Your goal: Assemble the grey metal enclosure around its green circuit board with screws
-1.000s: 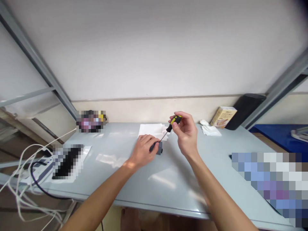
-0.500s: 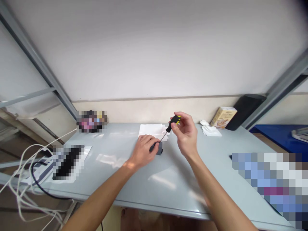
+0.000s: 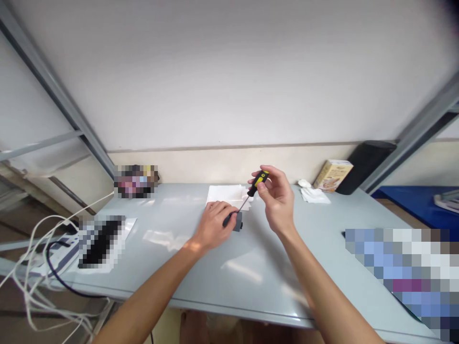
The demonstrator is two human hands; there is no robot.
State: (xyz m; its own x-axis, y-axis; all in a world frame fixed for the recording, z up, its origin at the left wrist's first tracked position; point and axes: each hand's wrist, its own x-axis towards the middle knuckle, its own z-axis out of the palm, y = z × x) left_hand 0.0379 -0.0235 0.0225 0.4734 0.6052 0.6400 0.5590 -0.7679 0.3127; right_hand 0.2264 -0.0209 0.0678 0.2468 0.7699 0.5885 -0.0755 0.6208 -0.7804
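My right hand (image 3: 278, 198) grips the black and yellow handle of a screwdriver (image 3: 258, 183), thumb and fingers around it. The thin shaft slants down to the left and reaches a small dark grey block-like part (image 3: 237, 222) on the table. My left hand (image 3: 217, 222) is closed on that grey part and presses it against the tabletop; the fingers cover much of it. Whether the tip sits in a screw is too small to tell. Just behind the left hand lie white paper sheets (image 3: 224, 193).
On the grey table (image 3: 172, 267), a power strip (image 3: 59, 253) and white cables (image 3: 27, 286) are at the left. A small box (image 3: 333, 175), crumpled tissue (image 3: 315, 195) and a black cylinder (image 3: 366, 165) stand at the back right. Blurred items lie at both sides.
The screwdriver handle has turned a little in my right hand's fingers, its yellow marks now facing me more. My left hand and the grey part stay in place.
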